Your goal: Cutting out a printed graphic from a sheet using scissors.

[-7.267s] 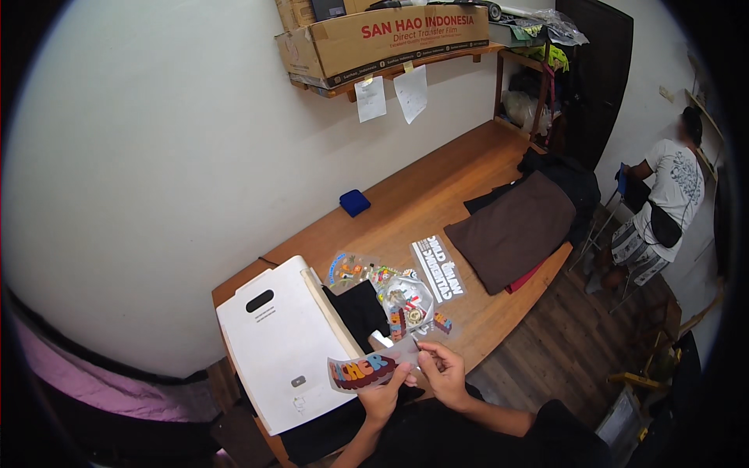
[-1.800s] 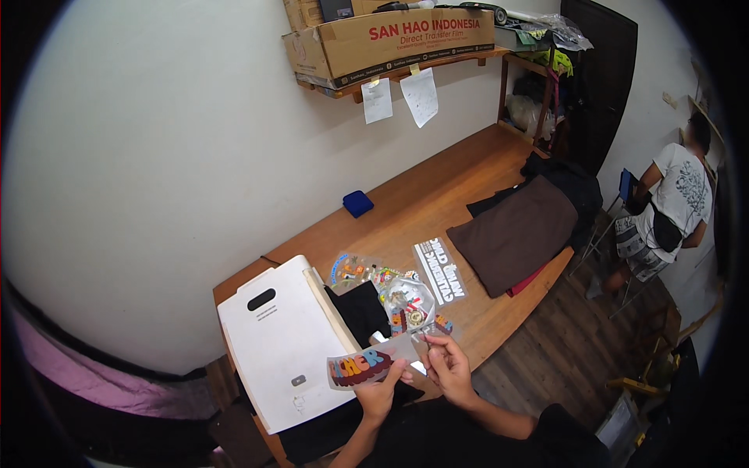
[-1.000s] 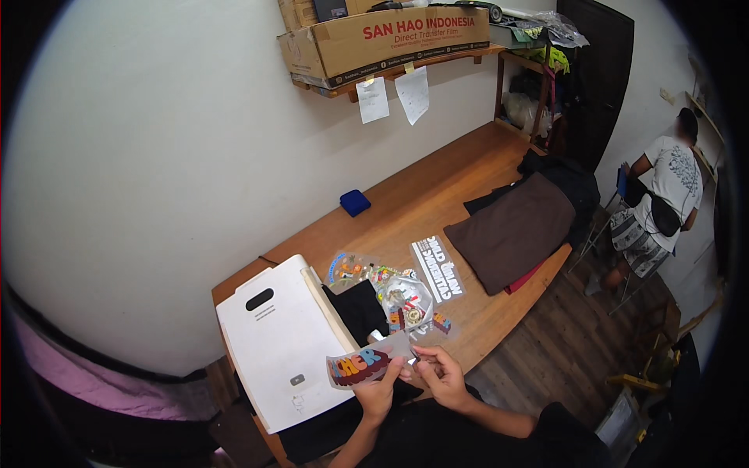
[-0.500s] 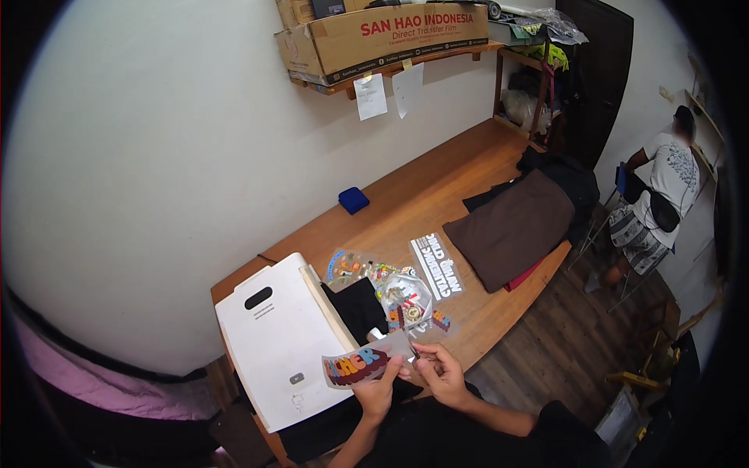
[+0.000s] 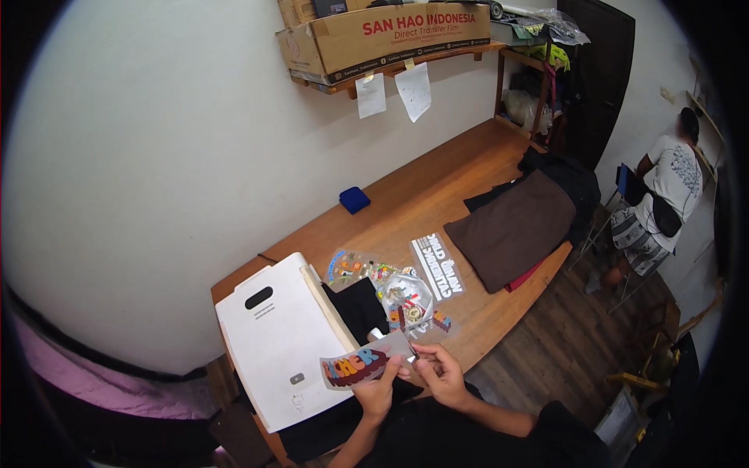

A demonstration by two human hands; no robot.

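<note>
My left hand [image 5: 378, 391] holds a clear film sheet [image 5: 360, 363] printed with bright orange, blue and red lettering, gripping its lower edge. My right hand [image 5: 438, 371] pinches the sheet's right end, with a thin dark tool [image 5: 410, 349] between its fingers. Both hands hover over the near edge of the wooden table [image 5: 437, 195]. Just beyond them lies a black cloth [image 5: 357, 306] next to a white heat press [image 5: 277, 335] with its lid open.
Several printed film cut-outs [image 5: 390, 282] and a black-and-white lettered sheet [image 5: 438, 267] lie mid-table. Brown and black garments [image 5: 519, 222] cover the right end. A small blue box [image 5: 354, 200] sits by the wall. Another person [image 5: 663, 187] sits at far right. A cardboard box [image 5: 382, 35] rests on a shelf.
My right hand slid in along the sheet's right end and closed toward my left hand; the sheet tilted slightly. The seated person at the right shifted a little.
</note>
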